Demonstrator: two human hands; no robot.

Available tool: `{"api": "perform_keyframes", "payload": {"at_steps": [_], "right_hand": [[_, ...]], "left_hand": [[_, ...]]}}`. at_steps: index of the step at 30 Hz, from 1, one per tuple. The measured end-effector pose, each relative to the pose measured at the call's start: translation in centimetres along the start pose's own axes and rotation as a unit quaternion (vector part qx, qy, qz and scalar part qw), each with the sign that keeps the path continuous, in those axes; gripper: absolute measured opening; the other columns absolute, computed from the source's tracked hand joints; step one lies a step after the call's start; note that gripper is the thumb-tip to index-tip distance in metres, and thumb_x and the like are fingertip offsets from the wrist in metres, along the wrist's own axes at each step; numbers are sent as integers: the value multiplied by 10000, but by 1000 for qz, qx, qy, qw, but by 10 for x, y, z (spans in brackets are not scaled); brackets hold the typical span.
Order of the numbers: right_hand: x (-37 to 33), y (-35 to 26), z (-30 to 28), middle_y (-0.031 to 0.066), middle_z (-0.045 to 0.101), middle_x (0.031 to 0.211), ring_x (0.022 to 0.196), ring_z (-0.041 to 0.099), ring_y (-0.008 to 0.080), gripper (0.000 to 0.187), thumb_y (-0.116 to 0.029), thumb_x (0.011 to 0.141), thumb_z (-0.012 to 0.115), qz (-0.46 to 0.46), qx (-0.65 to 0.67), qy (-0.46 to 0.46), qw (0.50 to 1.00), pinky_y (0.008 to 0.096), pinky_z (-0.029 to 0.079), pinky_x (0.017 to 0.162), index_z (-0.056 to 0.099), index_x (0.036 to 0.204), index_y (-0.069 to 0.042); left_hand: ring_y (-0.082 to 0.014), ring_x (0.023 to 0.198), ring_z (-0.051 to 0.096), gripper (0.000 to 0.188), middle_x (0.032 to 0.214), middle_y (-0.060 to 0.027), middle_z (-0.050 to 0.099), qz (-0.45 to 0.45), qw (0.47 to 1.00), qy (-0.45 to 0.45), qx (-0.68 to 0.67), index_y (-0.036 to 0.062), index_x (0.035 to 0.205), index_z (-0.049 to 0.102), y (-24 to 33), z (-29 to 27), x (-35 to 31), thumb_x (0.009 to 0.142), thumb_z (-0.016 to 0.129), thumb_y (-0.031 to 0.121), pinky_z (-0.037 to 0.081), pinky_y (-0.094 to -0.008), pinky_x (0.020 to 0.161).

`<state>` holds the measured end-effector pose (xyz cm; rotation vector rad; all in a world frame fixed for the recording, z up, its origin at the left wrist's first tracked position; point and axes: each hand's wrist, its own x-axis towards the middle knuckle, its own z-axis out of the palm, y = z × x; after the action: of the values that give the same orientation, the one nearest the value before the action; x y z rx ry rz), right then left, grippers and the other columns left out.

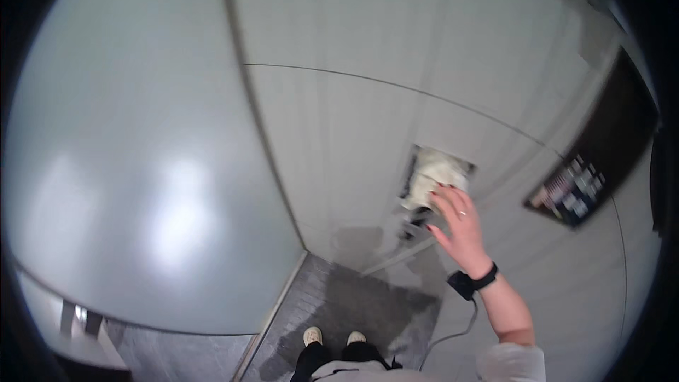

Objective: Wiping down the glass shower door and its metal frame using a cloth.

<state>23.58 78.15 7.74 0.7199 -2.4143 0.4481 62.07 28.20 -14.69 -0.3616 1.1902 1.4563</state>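
My right hand (460, 230) reaches up to the pale wall, fingers stretched out and apart. Its fingertips lie against, or just in front of, a crumpled cream cloth or paper (437, 172). That cream thing covers most of a small dark-edged square fixture on the wall, and blur hides its exact kind. Just below it, a small dark and grey fitting (415, 221) juts out beside my thumb. A black band with a small box (463, 285) sits on my right wrist, and a cable hangs from it. My left hand is out of the picture.
A large frosted panel (141, 134) stands on the left. On the right, a dark wall recess (612, 127) holds several small items at its lower end. Light shoes (312, 336) stand on the grey tiled floor (353, 297), near a metal edge strip (272, 315).
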Motion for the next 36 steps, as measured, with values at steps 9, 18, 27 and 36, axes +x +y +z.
{"api": "perform_keyframes", "payload": {"at_steps": [9, 18, 27, 36], "right_hand": [[13, 35, 30, 128, 535, 1218, 1179, 451, 324, 478, 19, 687, 599, -52, -83, -22, 995, 470, 311, 1046, 564, 1156, -64], [72, -49, 82, 73, 649, 1006, 866, 626, 189, 247, -155, 940, 482, 195, 560, -42, 804, 298, 486, 778, 591, 1094, 5], [166, -210, 178, 89, 506, 1306, 1185, 505, 253, 413, -307, 991, 407, 254, 852, -215, 405, 404, 407, 1015, 408, 1329, -68], [298, -336, 91, 66, 174, 1544, 1427, 98, 284, 543, -18, 879, 489, -334, 583, 247, 698, 435, 145, 1127, 402, 1405, -122]], "left_hand": [[-260, 801, 645, 445, 1013, -139, 666, 158, 966, 121, -164, 0, 1197, 567, -72, 69, 12, 826, 701, 204, 515, -329, 742], [-129, 853, 568, 84, 952, -30, 622, 464, 579, 670, -27, 25, 878, 580, 68, 38, -90, 830, 511, 24, 443, -257, 784], [-236, 1237, 379, 494, 1319, -114, 421, 573, 189, 798, -6, 57, 1299, 421, 136, -12, -143, 812, 487, 112, 308, -365, 1000], [-236, 1347, 288, 599, 1419, -94, 357, 639, 247, 727, -47, 87, 1395, 338, 168, -25, -157, 817, 464, 180, 178, -410, 1104]]}}
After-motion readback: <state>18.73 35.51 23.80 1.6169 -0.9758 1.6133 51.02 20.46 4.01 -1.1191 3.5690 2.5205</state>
